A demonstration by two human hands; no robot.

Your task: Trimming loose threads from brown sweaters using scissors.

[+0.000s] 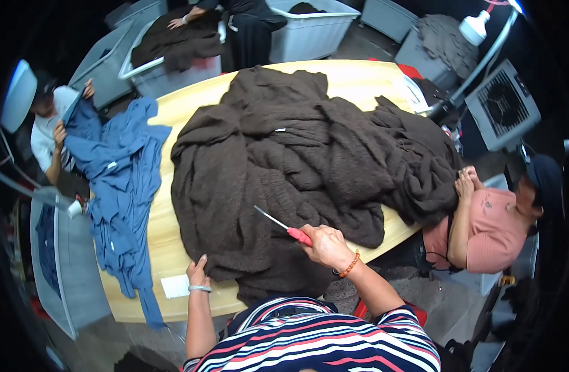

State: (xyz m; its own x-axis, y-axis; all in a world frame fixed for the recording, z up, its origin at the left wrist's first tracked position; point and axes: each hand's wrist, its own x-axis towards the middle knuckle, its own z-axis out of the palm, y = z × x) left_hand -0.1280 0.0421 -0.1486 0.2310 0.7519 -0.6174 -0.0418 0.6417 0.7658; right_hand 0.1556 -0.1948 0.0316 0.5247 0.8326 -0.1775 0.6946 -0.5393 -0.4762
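A big heap of dark brown knitted fabric (284,161) covers most of the pale wooden table (179,93) in front of me. At its near left edge, my left hand (198,273) grips the fabric, thumb up, with the other fingers partly hidden. Closed in my right hand (328,247) is a red-handled tool (299,236) with a long thin metal end. That end points forward and left over the heap; its exact kind is unclear. Beside my left wrist a small white paper (175,286) lies on the table.
Blue garments (123,186) hang over the left table edge, held by a person in white. A person in pink (495,229) handles brown fabric at the right. Bins (312,34) stand behind the table. A lamp arm (483,62) and a fan (502,105) stand at the right.
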